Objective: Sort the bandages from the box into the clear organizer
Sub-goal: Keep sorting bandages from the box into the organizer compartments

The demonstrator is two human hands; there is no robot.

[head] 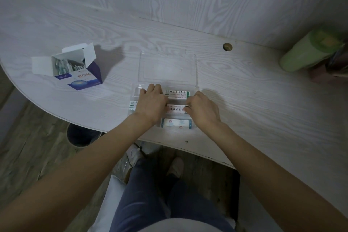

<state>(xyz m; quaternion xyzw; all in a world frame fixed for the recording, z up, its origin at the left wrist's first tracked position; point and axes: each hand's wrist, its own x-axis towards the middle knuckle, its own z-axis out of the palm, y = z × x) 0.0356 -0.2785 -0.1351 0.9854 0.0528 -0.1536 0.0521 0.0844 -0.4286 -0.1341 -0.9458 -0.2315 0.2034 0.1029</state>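
A pale wood-grain bench with a rounded near edge carries everything. At its middle sits a clear organizer with its lid open and flat toward 12 o'clock. At 9 o'clock from it, well apart, stands an open blue and white box with its flaps up. At 2 o'clock is a round hole in the bench, and at 3 o'clock, far off near the wall, lies a green roll.

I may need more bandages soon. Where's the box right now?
In the head view, the open box stands on the table's far left, apart from the clear organizer and both hands.
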